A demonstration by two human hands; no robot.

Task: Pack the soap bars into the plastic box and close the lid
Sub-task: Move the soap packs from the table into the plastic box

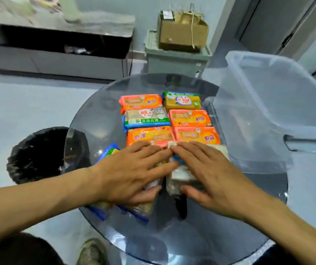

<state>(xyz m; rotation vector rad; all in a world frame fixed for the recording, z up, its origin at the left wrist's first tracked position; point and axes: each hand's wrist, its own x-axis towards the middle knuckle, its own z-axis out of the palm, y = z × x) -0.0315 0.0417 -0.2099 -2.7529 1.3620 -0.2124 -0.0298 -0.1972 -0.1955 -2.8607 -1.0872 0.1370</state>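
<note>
Presently, findings by item:
Left hand (pixel 132 169): flat, fingers spread, pressing on blue-edged soap bars (pixel 140 207) beneath it; no grip closed.
Right hand (pixel 208 175): flat, thumb against the near side of a pale wrapped bar (pixel 180 178); fingertips touch the left's.
Remaining soap bars (pixel 169 117): six, two columns, just beyond the fingertips.
Plastic box (pixel 271 104): open, tilted, beyond the right hand.
Glass table (pixel 99 115): under everything.

Both hands lie flat on wrapped soap bars at the near side of a round glass table (pixel 99 119): left hand (pixel 132 171), right hand (pixel 208 175). Six more soap bars (pixel 169 118) lie in two columns beyond them. An open plastic box (pixel 271 104) stands at the right.
</note>
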